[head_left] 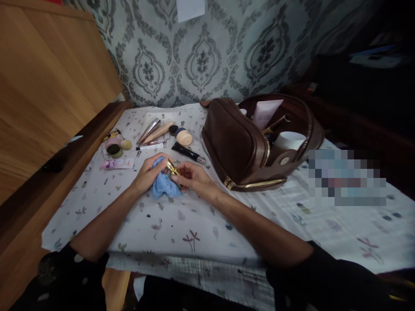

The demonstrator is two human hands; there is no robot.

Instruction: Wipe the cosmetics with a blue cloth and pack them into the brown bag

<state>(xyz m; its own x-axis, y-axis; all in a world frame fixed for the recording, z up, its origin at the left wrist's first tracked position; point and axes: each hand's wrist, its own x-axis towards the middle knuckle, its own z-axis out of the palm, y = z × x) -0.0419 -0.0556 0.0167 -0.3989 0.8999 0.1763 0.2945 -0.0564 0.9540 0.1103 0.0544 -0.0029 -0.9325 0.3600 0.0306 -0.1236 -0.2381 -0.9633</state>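
Observation:
My left hand [146,173] is closed on a light blue cloth [164,186], whose loose end hangs toward the table. Against the cloth, between both hands, is a shiny gold tube [173,169] that looks like a lipstick. The fingers of my right hand [196,178] pinch its lower end. Just beyond my hands lies a black squeeze tube [188,152] with a silvery end. To the left of them a pink and white tube [117,163] lies flat on the patterned cloth.
An open brown toiletry bag [233,142] stands to the right, holding a pink tube [266,113] and a white jar [290,140]. Several cosmetics, including a round beige jar [183,137], lie at the back left. A wooden panel [58,73] borders the left; a pixelated patch covers something at right.

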